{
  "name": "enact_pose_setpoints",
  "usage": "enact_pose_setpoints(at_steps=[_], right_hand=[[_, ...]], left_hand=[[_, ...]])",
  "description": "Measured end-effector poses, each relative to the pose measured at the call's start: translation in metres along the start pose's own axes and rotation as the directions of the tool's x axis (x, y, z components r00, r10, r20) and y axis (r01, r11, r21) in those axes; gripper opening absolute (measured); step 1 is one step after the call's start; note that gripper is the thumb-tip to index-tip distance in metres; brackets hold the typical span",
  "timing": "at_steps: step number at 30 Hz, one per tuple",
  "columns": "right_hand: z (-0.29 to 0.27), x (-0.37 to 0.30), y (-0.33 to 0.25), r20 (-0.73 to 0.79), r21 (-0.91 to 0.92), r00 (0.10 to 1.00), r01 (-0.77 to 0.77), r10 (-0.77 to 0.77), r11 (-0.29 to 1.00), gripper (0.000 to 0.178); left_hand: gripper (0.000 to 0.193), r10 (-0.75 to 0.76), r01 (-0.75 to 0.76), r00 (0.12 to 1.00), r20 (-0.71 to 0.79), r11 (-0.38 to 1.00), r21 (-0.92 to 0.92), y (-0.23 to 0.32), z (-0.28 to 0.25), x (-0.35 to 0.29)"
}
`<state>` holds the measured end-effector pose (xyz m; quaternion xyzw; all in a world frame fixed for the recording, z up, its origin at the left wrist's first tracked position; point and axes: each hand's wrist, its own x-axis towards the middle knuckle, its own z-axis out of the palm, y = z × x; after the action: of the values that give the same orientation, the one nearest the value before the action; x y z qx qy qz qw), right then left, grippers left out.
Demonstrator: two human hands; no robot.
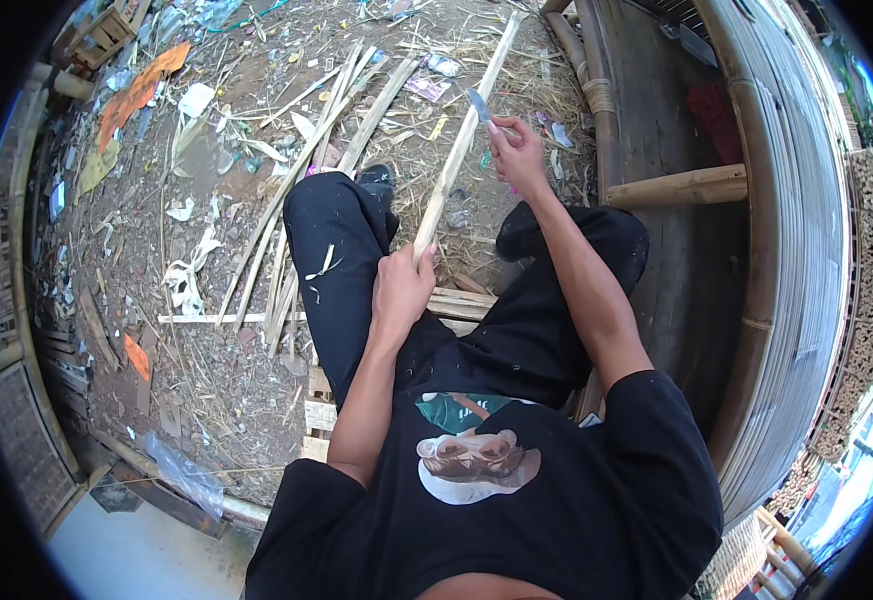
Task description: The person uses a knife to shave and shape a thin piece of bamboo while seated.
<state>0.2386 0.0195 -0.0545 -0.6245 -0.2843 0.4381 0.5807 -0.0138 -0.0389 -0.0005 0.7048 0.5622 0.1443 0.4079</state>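
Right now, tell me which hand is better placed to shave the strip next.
Probably the right hand: it holds the knife, blade overlapping the pale strip in view. The left hand is busy, closed around the strip's near end.

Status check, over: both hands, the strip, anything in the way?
Left hand gripping near end of long pale strip. Right hand holding knife, blade overlapping strip in view, contact unclear. Loose strips on ground, ahead-left.
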Motion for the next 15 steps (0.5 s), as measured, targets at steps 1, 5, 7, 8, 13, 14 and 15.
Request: enact_pose_setpoints(at_steps=[1, 5, 7, 8, 13, 14, 15], right_hand=[[-0.005, 0.005, 0.001, -0.011, -0.117, 0.998, 0.053, -0.054, 0.992, 0.017], [-0.012, 0.016, 0.004, -0.16, -0.325, 0.975, 0.097, -0.156, 0.941, 0.02], [-0.017, 0.02, 0.0, -0.146, -0.584, 0.989, -0.063, -0.028, 0.809, 0.034], [-0.018, 0.023, 0.001, -0.149, -0.582, 0.988, -0.063, -0.031, 0.811, 0.034], [-0.012, 0.029, 0.001, -0.09, -0.706, 0.979, 0.067, -0.184, 0.705, 0.042], [-0.008, 0.029, -0.001, -0.088, -0.706, 0.979, 0.068, -0.182, 0.705, 0.042], [-0.005, 0.029, -0.003, -0.082, -0.681, 0.976, 0.093, -0.202, 0.727, 0.041]], left_hand=[[0.037, 0.007, -0.007, 1.0, 0.001, 1.0, 0.002, 0.001, 0.0, 0.001], [0.037, 0.0, 0.001, 0.999, 0.036, 0.999, -0.044, -0.002, 0.0, 0.003], [0.037, 0.012, -0.01, 0.999, 0.033, 0.998, -0.059, -0.002, -0.002, 0.002], [0.037, 0.004, -0.001, 0.999, 0.038, 0.998, -0.069, 0.001, -0.003, 0.002], [0.036, -0.002, 0.004, 0.999, 0.038, 0.999, -0.048, 0.005, -0.005, 0.0], [0.037, -0.003, 0.005, 0.999, 0.033, 0.998, -0.067, 0.004, -0.005, 0.0], [0.037, -0.005, 0.008, 1.0, 0.027, 0.996, -0.086, 0.004, -0.005, -0.001]])
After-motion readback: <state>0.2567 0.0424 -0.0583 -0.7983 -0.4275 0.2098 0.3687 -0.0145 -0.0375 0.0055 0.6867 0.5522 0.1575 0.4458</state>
